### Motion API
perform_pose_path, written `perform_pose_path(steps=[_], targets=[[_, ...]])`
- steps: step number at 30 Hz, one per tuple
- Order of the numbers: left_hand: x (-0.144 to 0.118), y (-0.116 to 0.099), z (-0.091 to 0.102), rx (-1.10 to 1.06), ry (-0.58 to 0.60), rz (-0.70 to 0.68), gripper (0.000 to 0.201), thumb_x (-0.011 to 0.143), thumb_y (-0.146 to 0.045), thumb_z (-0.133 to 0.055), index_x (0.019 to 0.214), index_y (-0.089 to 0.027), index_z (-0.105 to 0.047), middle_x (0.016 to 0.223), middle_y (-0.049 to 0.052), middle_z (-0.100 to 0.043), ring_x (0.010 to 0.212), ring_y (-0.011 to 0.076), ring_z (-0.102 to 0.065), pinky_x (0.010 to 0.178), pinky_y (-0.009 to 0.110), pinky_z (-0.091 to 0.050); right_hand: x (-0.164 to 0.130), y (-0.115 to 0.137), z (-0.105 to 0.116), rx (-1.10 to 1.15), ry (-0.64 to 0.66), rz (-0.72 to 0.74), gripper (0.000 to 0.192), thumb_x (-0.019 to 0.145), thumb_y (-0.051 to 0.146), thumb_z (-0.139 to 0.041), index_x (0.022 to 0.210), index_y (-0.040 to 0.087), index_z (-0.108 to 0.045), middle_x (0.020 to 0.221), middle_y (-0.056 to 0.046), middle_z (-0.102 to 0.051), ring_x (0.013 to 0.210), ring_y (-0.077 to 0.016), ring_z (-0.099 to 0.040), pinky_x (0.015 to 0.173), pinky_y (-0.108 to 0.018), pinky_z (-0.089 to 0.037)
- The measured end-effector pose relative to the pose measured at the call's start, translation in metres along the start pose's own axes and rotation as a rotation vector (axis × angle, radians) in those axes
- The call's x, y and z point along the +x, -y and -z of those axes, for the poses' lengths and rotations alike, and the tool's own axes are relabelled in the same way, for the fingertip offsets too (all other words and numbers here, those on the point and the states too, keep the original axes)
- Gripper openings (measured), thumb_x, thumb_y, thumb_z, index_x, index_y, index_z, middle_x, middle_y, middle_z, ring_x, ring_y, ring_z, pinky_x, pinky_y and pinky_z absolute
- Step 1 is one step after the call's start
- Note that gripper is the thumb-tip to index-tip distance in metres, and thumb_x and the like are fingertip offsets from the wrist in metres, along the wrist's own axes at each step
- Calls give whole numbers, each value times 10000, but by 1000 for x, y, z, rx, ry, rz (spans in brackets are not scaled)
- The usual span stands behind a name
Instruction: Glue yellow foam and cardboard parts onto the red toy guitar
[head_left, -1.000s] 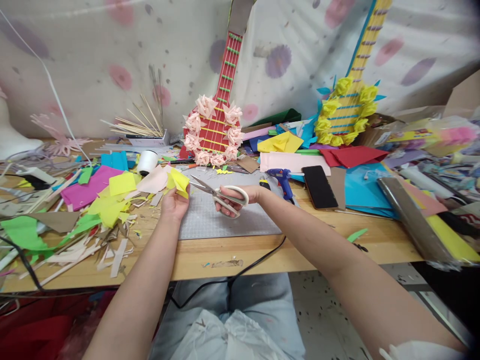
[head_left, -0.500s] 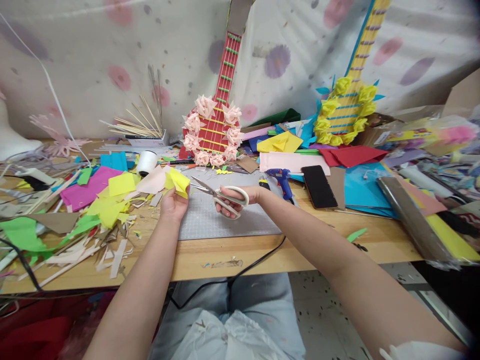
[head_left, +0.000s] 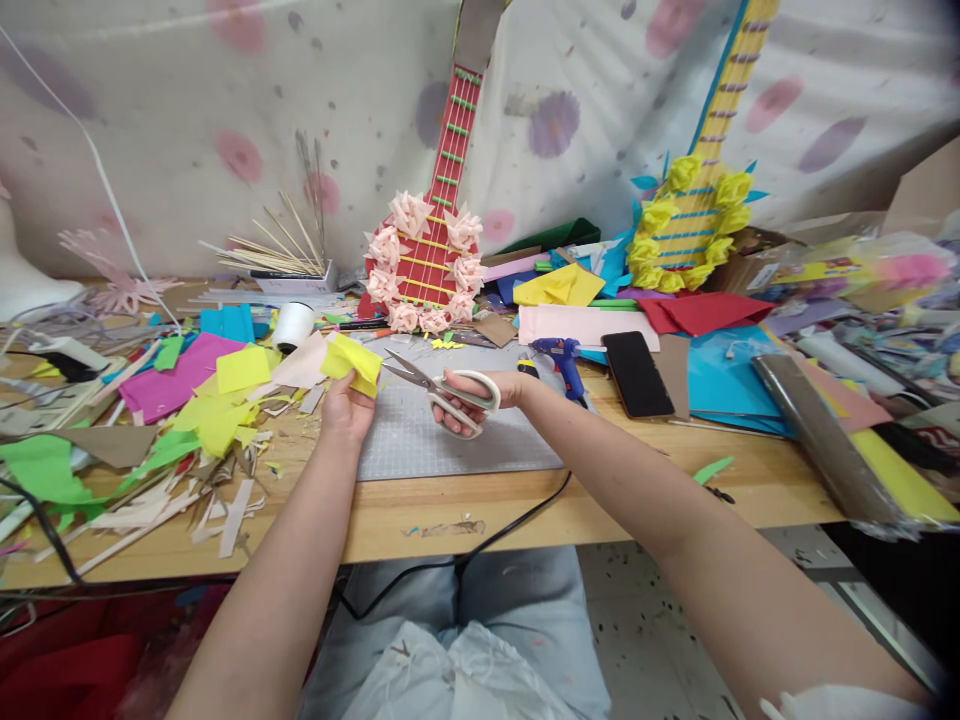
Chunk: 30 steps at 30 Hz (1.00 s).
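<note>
My left hand (head_left: pixel 349 408) pinches a piece of yellow paper (head_left: pixel 352 362), which stands up above the fingertips, bent a little. In my right hand (head_left: pixel 466 400) is a pair of scissors (head_left: pixel 429 383) with whitish handles, fingers through the loops. The blades are spread apart and point left, their tips close to the paper's right edge but apart from it. Both hands are held over a grey cutting mat (head_left: pixel 450 455). Behind the mat leans a red paper guitar (head_left: pixel 424 265) trimmed with pink paper roses.
Yellow and green paper scraps (head_left: pixel 217 415) cover the left side. A blue glue gun (head_left: pixel 564 368) and a black phone (head_left: pixel 637 374) lie right of the mat. A yellow paper guitar (head_left: pixel 690 225) leans at the back. A black cable (head_left: pixel 517 520) crosses the table's front edge.
The yellow paper has turned in my left hand and now shows a wider, flatter side. The scissors have shifted very slightly right, with their blades still apart.
</note>
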<state>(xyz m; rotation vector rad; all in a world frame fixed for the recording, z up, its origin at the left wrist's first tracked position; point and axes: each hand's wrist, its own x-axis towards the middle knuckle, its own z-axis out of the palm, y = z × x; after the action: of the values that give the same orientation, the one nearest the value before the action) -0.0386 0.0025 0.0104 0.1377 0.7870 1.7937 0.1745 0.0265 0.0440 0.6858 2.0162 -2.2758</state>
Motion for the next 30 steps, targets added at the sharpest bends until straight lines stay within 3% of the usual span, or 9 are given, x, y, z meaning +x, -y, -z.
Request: perform_pose_path(steps=[30], targets=[[-3,-1,-3,-4,-8,1,378,818,-15,-429,1099,-193,-607,874,23,-720,747,115,-676,756,232,-524,-2,-2,3,20,22,-1,735,799,729,-183,906,101,-551,672,-55,-595,529,-105,-575,393,-175,-396]])
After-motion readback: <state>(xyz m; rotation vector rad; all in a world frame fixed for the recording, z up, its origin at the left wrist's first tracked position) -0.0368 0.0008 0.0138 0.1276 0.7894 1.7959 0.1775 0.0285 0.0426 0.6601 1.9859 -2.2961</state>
